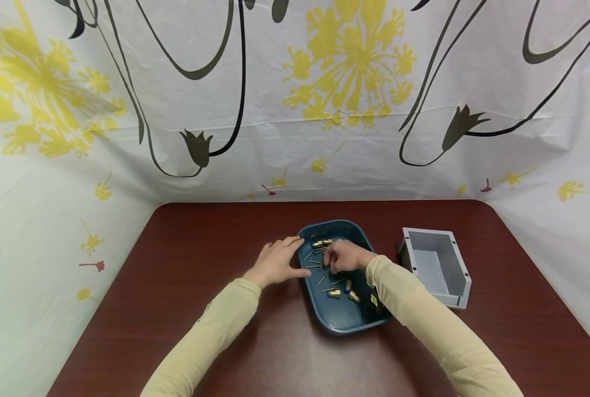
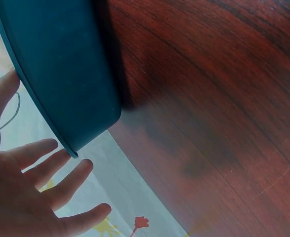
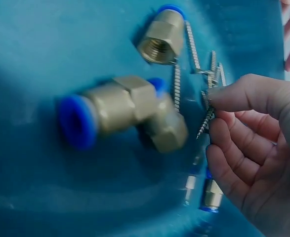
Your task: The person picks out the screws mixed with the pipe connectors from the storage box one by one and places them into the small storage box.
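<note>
A dark teal tray (image 1: 342, 325) on the table holds screws (image 1: 321, 280) and brass push-in fittings with blue ends (image 1: 334, 294). My left hand (image 1: 277, 262) is at the tray's left rim with its fingers spread; in the left wrist view, fingertips (image 2: 62, 154) meet the rim. Inside the tray, my right hand (image 1: 347, 256) pinches a screw (image 3: 204, 124) between thumb and forefinger, beside other screws (image 3: 191, 47). The right wrist view shows one fitting (image 3: 163, 37) near those screws and more fittings (image 3: 110, 108) nearer the camera.
A grey rectangular box (image 1: 436, 270), open at the top, stands right of the tray, close to my right forearm. Both rest on a dark red-brown wooden table (image 1: 215, 242). Behind the table hangs a white cloth (image 1: 270, 110) printed with yellow flowers.
</note>
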Demonstrator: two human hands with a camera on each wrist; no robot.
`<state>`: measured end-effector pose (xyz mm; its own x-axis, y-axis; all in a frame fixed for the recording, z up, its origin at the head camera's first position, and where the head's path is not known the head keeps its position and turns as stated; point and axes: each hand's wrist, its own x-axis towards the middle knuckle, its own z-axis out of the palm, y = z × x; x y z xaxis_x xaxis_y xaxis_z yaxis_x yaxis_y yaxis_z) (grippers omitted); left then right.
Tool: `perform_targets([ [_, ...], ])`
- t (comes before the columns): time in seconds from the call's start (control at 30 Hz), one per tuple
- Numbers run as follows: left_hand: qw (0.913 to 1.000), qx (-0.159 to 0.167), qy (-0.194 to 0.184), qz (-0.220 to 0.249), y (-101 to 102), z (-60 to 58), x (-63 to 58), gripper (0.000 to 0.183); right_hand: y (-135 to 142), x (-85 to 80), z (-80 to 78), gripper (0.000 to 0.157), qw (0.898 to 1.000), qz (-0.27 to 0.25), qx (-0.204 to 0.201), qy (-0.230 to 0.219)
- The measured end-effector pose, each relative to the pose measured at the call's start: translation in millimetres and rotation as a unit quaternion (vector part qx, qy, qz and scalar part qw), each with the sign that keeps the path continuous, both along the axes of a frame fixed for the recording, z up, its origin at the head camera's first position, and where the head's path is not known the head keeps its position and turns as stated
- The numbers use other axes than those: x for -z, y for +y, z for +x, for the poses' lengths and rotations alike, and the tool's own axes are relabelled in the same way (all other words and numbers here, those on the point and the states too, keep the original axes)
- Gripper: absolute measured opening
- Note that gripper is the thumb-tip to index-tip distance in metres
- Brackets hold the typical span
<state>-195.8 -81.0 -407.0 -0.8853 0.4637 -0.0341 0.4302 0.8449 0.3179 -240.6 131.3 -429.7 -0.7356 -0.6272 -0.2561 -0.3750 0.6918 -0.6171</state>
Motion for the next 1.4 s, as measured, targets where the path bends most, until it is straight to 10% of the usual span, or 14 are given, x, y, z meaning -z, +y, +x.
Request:
perform_targets([
  [1.4, 1.0000, -0.006, -0.005, 0.005, 0.3, 0.9, 0.5, 0.079, 59.1, -79.3, -4.0, 0.016, 0.997, 0.014, -0.023, 0.075],
])
